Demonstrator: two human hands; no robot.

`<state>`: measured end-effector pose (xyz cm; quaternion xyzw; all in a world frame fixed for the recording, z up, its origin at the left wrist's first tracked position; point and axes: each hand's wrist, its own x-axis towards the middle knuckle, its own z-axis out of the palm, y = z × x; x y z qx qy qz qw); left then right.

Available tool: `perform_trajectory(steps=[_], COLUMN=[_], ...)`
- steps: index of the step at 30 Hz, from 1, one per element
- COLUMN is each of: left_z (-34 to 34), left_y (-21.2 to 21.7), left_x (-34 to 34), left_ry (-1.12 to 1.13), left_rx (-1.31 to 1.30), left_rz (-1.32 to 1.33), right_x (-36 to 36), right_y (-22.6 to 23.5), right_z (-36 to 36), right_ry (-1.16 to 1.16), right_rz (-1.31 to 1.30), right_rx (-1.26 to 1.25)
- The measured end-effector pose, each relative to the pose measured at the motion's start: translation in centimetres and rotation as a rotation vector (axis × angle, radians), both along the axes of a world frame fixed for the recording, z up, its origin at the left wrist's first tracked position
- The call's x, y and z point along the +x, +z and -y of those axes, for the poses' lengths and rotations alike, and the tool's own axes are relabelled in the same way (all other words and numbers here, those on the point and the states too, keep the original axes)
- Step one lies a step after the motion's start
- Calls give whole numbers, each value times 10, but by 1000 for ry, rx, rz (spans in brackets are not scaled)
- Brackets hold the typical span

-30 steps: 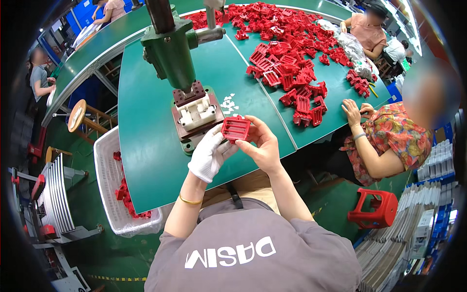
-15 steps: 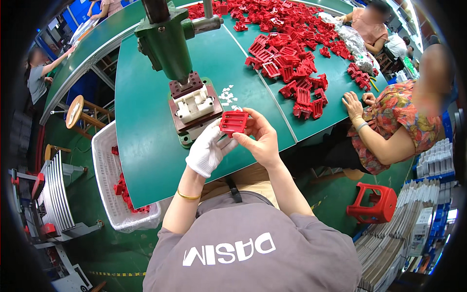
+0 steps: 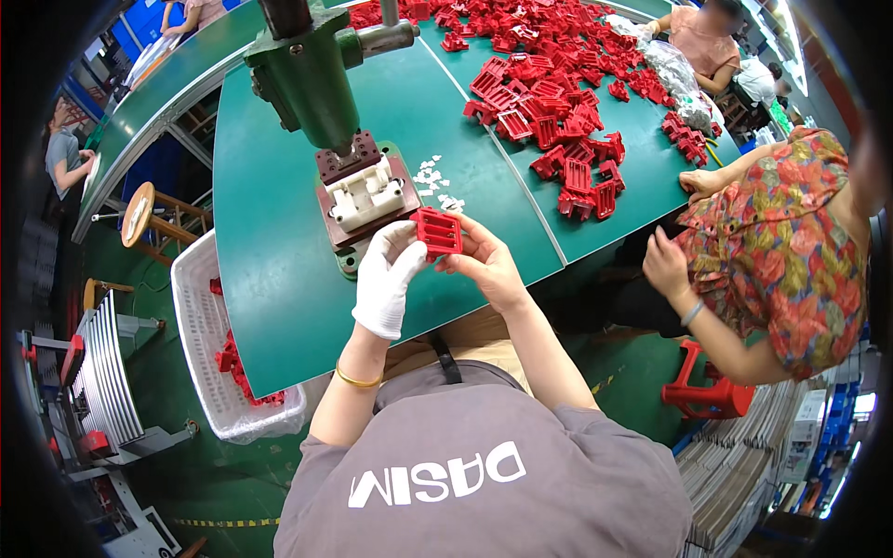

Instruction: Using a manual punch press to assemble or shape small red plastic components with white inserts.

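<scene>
A red plastic part (image 3: 439,232) with slotted openings is held up between both hands, just in front of the press. My left hand (image 3: 386,279), in a white glove, pinches its left side. My bare right hand (image 3: 487,267) grips its right side with thumb and fingers. Beyond the hands stands a green press (image 3: 312,84), its ram above a white fixture (image 3: 368,197) mounted on a dark red base. Small white pieces (image 3: 431,177) lie scattered on the table to the right of the fixture.
Red parts (image 3: 549,102) are heaped over the far right of the green table (image 3: 270,307). A white crate (image 3: 200,344) holding red parts stands beside the table at left. At right, a person in a flowered shirt (image 3: 791,251) is close by, near a red stool (image 3: 707,391).
The red part has shifted slightly left and up and is turned a little in my hands. The neighbour at right has leaned toward the table's edge and lowered one hand.
</scene>
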<state>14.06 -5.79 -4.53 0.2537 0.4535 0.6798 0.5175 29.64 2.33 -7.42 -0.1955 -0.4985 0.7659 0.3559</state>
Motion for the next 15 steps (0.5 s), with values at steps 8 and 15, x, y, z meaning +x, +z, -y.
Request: perform_trajectory(steps=[8, 15], left_z=[3, 7], left_y=[4, 1], left_x=[9, 7], left_ry=[4, -18], left_rx=[131, 118], left_rz=[-289, -259], right_x=[-5, -6], right_y=[-12, -16], right_z=[3, 5], right_ry=[-17, -40], right_rz=[-6, 2], right_rx=[-27, 12])
